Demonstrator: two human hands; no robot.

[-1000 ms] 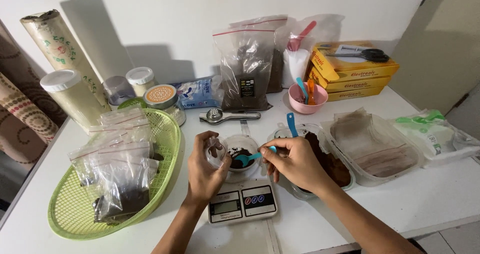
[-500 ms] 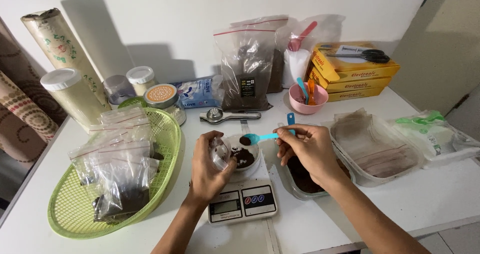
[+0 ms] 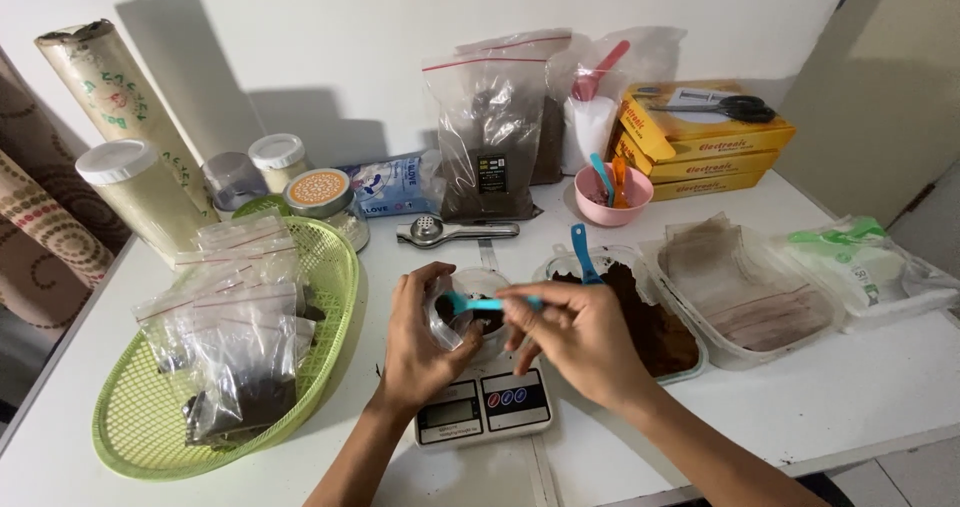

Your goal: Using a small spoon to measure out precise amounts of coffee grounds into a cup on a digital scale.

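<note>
My left hand (image 3: 418,345) holds a small clear plastic bag (image 3: 443,319) open above a white cup on a small digital kitchen scale (image 3: 486,407). My right hand (image 3: 577,335) pinches a small blue spoon (image 3: 478,304) whose bowl points into the bag's mouth. Just right of my right hand stands a clear tub of dark brown powder (image 3: 662,332) with a second blue spoon (image 3: 582,253) stuck in it.
A green basket (image 3: 328,289) of filled zip bags sits at left. Behind are jars, a large bag of dark powder (image 3: 490,127), a pink bowl (image 3: 612,194), yellow boxes with scissors (image 3: 700,132), and a metal squeezer (image 3: 455,231). A tray of empty bags (image 3: 745,292) lies at right.
My right hand took the blue spoon from the cup to the powder tub and has now brought it back left, to the mouth of the bag in my left hand.
</note>
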